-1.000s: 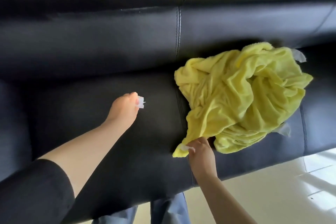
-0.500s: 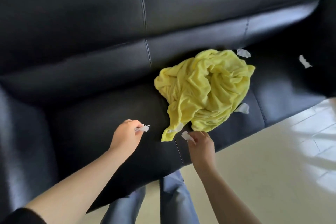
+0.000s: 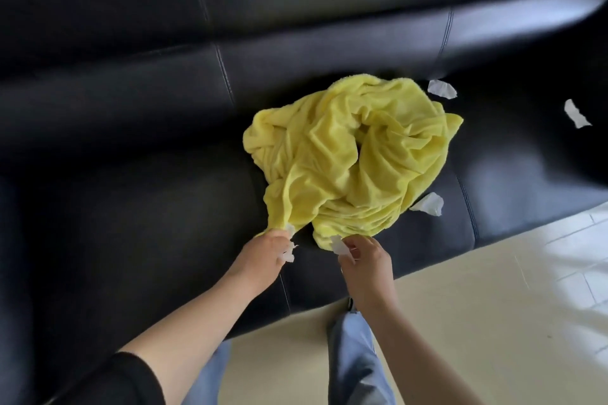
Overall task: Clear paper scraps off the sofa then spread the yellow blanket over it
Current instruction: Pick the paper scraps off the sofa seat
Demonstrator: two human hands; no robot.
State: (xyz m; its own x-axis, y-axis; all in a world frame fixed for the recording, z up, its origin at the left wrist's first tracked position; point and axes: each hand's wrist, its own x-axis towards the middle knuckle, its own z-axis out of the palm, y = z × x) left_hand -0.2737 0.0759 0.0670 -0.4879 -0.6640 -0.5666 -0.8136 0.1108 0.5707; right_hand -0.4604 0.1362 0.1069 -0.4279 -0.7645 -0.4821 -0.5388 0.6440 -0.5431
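Pinching one paper scrap (image 3: 289,255) in my left fingers (image 3: 278,240) and another (image 3: 339,245) in my right fingers (image 3: 357,245), I'm at the near edge of the crumpled yellow blanket (image 3: 355,161), heaped mid-sofa (image 3: 131,207). Three loose scraps (image 3: 427,204) lie rightward beyond it, nearer my right fingers.

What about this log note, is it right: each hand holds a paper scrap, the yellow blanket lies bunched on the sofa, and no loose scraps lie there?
Wrong on the last point. The head view shows three loose scraps on the sofa: one behind the yellow blanket, one far right, one by its front edge. The rest stands.
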